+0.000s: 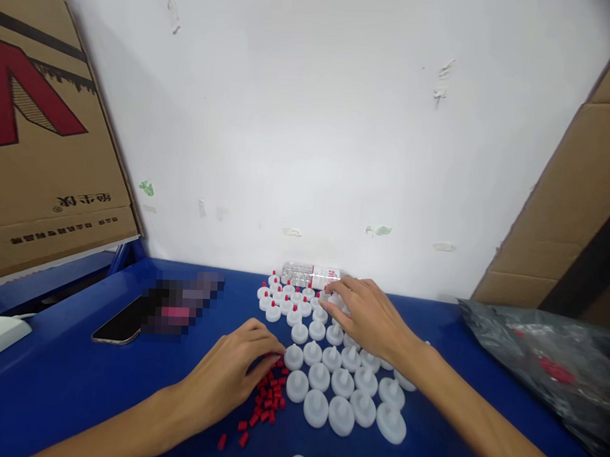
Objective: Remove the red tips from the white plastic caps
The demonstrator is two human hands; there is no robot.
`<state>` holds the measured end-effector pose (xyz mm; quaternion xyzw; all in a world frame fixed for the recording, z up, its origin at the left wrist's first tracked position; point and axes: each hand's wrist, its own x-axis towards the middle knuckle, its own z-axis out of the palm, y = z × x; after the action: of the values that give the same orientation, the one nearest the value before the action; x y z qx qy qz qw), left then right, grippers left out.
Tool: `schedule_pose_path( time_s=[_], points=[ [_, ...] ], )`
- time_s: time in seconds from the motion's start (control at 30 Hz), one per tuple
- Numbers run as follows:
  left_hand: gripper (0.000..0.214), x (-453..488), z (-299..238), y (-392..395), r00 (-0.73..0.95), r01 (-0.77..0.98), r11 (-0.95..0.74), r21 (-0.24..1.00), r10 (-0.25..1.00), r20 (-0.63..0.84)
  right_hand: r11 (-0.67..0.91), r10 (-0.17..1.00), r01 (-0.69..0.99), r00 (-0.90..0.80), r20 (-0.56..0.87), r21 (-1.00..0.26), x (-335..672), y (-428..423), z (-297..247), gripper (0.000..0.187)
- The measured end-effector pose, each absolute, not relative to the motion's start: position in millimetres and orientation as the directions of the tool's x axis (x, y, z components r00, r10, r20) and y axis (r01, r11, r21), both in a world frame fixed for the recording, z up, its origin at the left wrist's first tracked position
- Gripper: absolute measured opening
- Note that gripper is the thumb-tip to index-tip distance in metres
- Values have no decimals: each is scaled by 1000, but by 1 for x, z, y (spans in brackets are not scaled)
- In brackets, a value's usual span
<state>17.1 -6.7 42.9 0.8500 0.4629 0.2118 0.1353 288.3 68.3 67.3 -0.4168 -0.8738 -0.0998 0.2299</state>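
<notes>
My left hand (pixel 235 363) is closed over a pile of small red caps (pixel 268 395), its thumb and fingertips drawn together. Whatever is between those fingertips is hidden. My right hand (pixel 364 317) reaches over the back rows of round white nozzle lids (pixel 331 358), thumb and forefinger closed around a small red cap (pixel 326 289) at a lid's tip. Behind and left of that hand, several lids (pixel 273 311) carry red caps on their nozzles. The nearer lids have bare white nozzles. My right hand and forearm hide some lids.
A clear plastic bottle (pixel 298 273) lies against the white wall (pixel 299 121). On the blue table (pixel 79 394), a phone (pixel 119 322) lies at left, beside a blurred-out patch. A grey plastic bag (pixel 540 357) with red pieces is at right. Cardboard (pixel 47 173) stands at left.
</notes>
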Motion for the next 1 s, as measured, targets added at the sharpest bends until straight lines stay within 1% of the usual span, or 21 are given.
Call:
schedule_pose_path(
  time_s=[0.1,0.17,0.27,0.37,0.43,0.5,0.57,0.67,0.73,0.8,0.93,1.0],
  points=[
    [25,17,43,-8,488,719,-559,414,829,273,663,643,748,-559,524,-16,285,65,70,13],
    [26,17,42,-10,465,718,-567,404,823,327,711,597,703,-600,532,-5,280,60,73,12],
    [26,16,41,-12,386,729,-551,407,821,419,788,507,614,-683,525,37,268,47,78,21],
    [25,15,42,-14,328,739,-529,417,823,463,834,424,542,-750,507,104,252,32,80,31],
    [17,16,43,-14,340,734,-543,408,814,471,857,356,487,-797,488,170,241,22,80,30],
    [12,16,45,-14,373,713,-582,391,787,491,867,268,428,-832,486,256,234,14,78,22],
    [15,16,47,-15,412,685,-627,371,754,512,857,190,394,-842,506,333,230,10,77,14],
    [25,16,50,-18,470,646,-667,371,731,494,846,144,388,-827,544,367,229,9,75,13],
    [31,15,51,-19,469,611,-653,448,754,460,844,121,379,-824,553,379,229,11,75,16],
    [36,14,52,-18,437,564,-599,568,801,409,831,76,369,-818,570,417,229,13,74,19],
    [49,17,53,-16,383,407,-394,824,893,238,795,-24,365,-779,626,485,224,13,74,16],
    [55,19,54,-16,380,294,-295,909,909,172,790,-43,372,-760,648,488,221,11,75,16]
  ],
)
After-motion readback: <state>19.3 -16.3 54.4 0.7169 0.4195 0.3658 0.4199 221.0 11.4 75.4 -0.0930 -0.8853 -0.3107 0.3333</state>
